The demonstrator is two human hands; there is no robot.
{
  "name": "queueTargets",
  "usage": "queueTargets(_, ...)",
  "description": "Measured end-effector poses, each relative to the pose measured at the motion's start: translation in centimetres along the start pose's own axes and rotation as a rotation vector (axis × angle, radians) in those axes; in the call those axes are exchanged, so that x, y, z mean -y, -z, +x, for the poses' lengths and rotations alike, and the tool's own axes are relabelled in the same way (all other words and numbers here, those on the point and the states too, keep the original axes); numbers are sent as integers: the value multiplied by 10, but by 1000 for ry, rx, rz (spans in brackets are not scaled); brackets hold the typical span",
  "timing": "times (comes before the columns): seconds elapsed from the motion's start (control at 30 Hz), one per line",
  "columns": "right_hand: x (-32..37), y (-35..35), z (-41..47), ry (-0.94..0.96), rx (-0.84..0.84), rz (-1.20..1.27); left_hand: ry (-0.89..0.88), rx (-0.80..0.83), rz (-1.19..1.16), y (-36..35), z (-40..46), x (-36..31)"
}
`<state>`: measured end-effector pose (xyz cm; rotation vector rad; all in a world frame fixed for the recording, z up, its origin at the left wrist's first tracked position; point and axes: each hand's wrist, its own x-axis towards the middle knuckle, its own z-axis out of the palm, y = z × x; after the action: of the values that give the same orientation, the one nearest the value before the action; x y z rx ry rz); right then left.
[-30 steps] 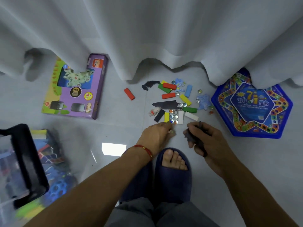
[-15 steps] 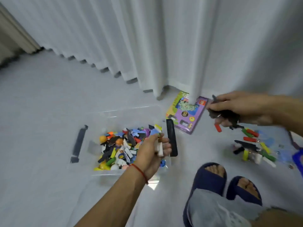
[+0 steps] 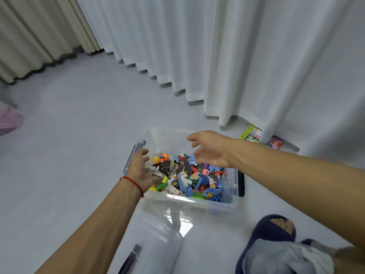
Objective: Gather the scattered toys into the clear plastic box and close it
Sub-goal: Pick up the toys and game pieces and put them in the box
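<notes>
Hands hover over the clear plastic box (image 3: 227, 202) on the floor, both released: left hand (image 3: 141, 169) at its near-left wall, right hand (image 3: 209, 148) spread above the heaped toys (image 3: 189, 177). Best drop low over the middle so nothing bounces out; lid (image 3: 158, 234) lies nearby.

Single head-worn wide-angle view was aimed forward and down at the floor (image 3: 69, 135); the clear plastic box (image 3: 189, 202) was framed close, near centre, curtain (image 3: 256, 56) behind.
</notes>
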<state>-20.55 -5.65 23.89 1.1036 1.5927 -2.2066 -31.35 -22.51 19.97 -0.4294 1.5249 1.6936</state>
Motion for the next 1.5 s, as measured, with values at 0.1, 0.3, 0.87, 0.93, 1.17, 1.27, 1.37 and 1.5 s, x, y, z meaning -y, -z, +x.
queueTargets(0.1, -7, 38, -14, 2, -67, -112, -80, -16, 140, -15, -8, 6)
queueTargets(0.3, -68, 186, -85, -66, -364, -215, -319, 141, 494, -91, -13, 74)
queueTargets(0.87, -423, 415, -155, -422, -958, -614, -296, 690, 1507, -324, 65, 349)
queueTargets(0.93, -436, 426, -135, -386, -998, -631, -481, 664, 1669, -338, 91, 367)
queueTargets(1.17, -459, 444, -71, -300, -1152, -896, -816, 555, 1774, -384, 154, 406)
queueTargets(1.27, -475, 438, -55, -401, -1093, -893, -846, 529, 1740, -395, 157, 419)
queueTargets(1.37, -486, 441, -49, -443, -1041, -980, -955, 572, 1705, -403, 165, 428)
queueTargets(1.5, -487, 443, -47, -419, -1063, -1059, -1005, 660, 1651, -419, 172, 436)
